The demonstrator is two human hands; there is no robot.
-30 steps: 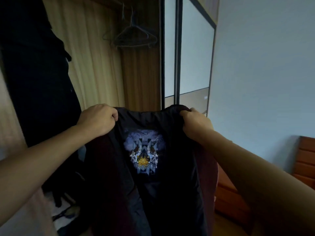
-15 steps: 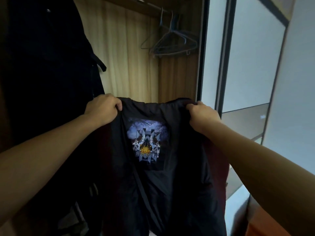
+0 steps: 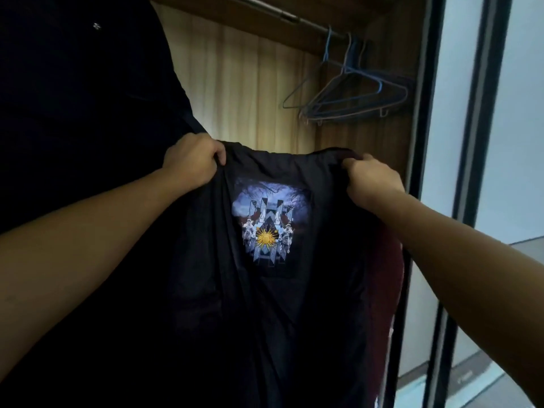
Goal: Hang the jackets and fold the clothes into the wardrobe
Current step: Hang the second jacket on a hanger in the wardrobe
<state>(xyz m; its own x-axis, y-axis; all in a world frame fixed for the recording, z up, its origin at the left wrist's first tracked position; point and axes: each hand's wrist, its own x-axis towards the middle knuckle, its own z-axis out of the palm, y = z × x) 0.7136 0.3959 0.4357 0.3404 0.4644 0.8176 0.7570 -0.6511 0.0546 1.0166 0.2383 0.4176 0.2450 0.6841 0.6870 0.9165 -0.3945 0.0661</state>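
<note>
Both hands, left hand (image 3: 192, 161) | right hand (image 3: 372, 181) | gripping jacket (image 3: 265, 319) | patch (image 3: 269, 228) wordless

Wardrobe rail (image 3: 282, 14) with bare wire hangers (image 3: 350, 95) (bunched at right end)

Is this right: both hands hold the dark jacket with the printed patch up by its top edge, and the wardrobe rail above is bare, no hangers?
Not quite. The head view shows empty blue wire hangers on the metal wardrobe rail. The rest holds: left hand and right hand grip the dark jacket with the printed patch by its top edge.
</note>
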